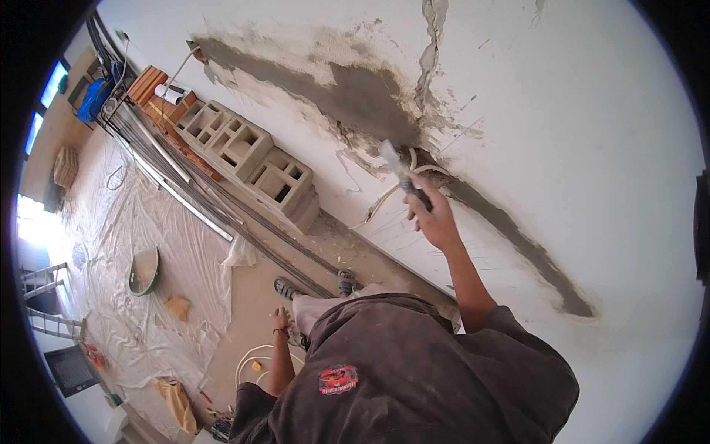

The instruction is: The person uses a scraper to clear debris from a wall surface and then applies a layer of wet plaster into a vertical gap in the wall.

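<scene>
My right hand [431, 211] is closed around the dark handle of a putty knife [392, 157]. Its pale blade points up at the wall, over the lower edge of a wide patch of grey mortar [373, 96]; whether it touches the wall I cannot tell. Beside the knife, white cables [433, 169] come out of a hole in the wall. A long strip of mortar [510, 226] slants down to the right from there. Low by my legs hangs my left hand [279, 320], its fingers loosely bent and nothing visible in them.
Hollow concrete blocks [285, 181] and orange bricks [148, 85] stand along the wall's foot. Pipes [174, 191] lie beside them. Plastic sheeting [111, 259] covers the floor at left, with a green-rimmed tub [144, 272] on it. A white cable loop [244, 359] lies near my left arm.
</scene>
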The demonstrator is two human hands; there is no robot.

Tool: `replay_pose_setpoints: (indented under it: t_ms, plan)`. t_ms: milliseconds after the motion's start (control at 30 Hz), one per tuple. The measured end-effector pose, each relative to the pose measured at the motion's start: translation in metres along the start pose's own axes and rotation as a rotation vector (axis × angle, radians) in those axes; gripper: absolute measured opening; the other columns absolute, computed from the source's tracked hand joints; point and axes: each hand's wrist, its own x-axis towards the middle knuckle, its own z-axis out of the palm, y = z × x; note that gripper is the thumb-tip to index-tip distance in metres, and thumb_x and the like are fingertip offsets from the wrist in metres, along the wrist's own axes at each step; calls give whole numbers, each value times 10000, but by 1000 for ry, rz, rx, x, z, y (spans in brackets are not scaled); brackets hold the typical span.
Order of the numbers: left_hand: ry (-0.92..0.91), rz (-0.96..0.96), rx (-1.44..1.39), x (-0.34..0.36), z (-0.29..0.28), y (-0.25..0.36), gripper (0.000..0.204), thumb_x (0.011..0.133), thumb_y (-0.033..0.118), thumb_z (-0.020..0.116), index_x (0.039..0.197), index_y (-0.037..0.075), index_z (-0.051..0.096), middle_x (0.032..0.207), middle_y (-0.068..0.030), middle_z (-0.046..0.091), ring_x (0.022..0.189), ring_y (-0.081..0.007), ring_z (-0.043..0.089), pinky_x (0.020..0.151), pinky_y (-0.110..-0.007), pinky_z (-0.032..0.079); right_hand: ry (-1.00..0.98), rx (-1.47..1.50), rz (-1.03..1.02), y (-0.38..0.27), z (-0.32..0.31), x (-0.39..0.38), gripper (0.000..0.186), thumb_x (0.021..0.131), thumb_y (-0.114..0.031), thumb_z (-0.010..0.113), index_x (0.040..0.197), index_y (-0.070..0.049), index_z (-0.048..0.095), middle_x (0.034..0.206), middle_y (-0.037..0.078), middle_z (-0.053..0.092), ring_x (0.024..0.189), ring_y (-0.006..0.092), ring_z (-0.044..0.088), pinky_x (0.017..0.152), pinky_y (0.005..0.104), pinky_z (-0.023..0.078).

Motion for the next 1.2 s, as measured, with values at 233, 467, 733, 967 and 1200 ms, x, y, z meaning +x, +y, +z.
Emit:
replay_pose_setpoints:
  t_ms: [233,467,733,967,1200]
  plan:
    - [-95,-20,111,9,16,29,476,955,446,503,1293,112,513,1179,-88,638,980,-218,600,749,-449,497,260,72,-105,-19,-22,-34,448,983,-181,572,1412,-73,501,897,59,649,628,60,525,474,208,428]
    - [-140,-27,138,6,17,30,528,953,455,511,1358,118,469,1199,-94,629,1015,-236,600,759,-459,500,276,22,-185,-29,-11,-12,440,970,-144,552,1406,-91,520,840,44,642,604,43,493,472,199,391]
    - [-157,-30,260,9,2,-29,527,942,460,522,1329,103,496,1185,-110,636,1008,-237,606,717,-460,498,297,-11,-91,-37,-17,-24,435,963,-122,539,1397,-93,534,835,36,633,618,49,491,540,209,426]
    - [-11,19,185,11,4,-37,446,941,418,529,1156,35,604,915,-92,667,737,-202,607,558,-374,490,289,-17,-143,-34,-13,-15,442,962,-125,552,1402,-86,528,830,37,630,616,58,489,552,219,430]
    - [-105,-36,55,7,14,-3,485,935,448,544,1280,106,537,1047,-64,656,857,-200,605,639,-407,495,273,-7,-180,-36,-14,-9,442,974,-149,561,1407,-73,517,810,25,624,627,48,490,552,211,426]
